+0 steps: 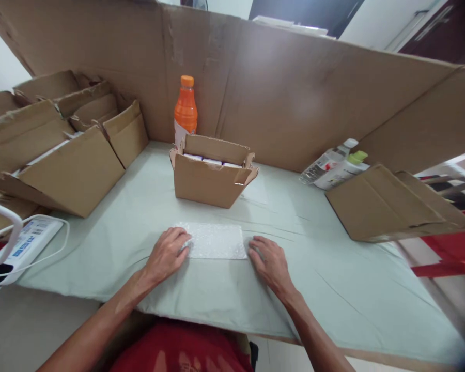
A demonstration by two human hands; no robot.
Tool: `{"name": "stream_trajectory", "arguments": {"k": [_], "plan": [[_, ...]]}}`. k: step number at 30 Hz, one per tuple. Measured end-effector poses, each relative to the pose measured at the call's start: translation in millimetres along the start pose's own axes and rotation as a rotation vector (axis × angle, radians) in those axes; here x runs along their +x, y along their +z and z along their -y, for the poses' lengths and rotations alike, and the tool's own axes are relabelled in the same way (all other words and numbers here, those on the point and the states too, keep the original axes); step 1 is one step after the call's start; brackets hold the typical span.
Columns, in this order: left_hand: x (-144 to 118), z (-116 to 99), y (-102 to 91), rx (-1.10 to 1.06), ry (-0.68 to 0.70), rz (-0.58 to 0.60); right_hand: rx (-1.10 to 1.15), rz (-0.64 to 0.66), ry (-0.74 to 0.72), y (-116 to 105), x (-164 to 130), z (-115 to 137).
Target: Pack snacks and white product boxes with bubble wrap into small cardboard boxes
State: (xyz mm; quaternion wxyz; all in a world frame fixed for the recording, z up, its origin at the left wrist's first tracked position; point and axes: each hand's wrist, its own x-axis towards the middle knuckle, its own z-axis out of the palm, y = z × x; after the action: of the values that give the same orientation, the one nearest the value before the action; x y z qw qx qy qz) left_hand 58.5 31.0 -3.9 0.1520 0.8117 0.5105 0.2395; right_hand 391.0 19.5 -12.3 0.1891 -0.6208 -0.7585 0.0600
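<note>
A flat rectangular piece of bubble wrap (217, 241) lies on the pale green cloth in front of me. My left hand (169, 250) rests at its left end, fingertips and thumb on the plastic and apart from each other. On the other side, my right hand (270, 261) lies on the cloth, its fingers loosely curved and spread close to the bubble wrap's right edge. Whether those fingertips touch the edge I cannot tell. Just beyond stands an open cardboard box (207, 181) with several white packs (212, 161) inside.
Cardboard bins (77, 170) crowd the left side, near a white device with a cable (33, 243). An orange bottle (186, 106) stands behind the box. Right of it lie a clear bottle (327, 161), a green-capped bottle (343, 170) and a cardboard box (383, 206). Cardboard walls (279, 98) close the back.
</note>
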Motion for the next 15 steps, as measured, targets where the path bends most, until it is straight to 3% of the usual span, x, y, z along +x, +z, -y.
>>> {"name": "stream_trajectory", "arguments": {"k": [2, 5, 10, 13, 15], "plan": [[-7, 1, -2.4, 0.09, -0.152, -0.139, -0.02, -0.031, 0.068, -3, 0, -7], [-10, -3, 1.9, 0.107, -0.345, -0.18, -0.043, -0.022, 0.099, 4, 11, 7], [-4, -17, 18.4, -0.151, -0.383, -0.22, 0.134, -0.009, 0.036, 15, 22, 34], [-5, -23, 15.9, -0.278, -0.392, -0.245, 0.375, 0.025, 0.096, 3, 19, 35], [-5, -27, 3.0, -0.468, -0.42, -0.265, 0.491, 0.004, 0.079, -16, 22, 37]]}}
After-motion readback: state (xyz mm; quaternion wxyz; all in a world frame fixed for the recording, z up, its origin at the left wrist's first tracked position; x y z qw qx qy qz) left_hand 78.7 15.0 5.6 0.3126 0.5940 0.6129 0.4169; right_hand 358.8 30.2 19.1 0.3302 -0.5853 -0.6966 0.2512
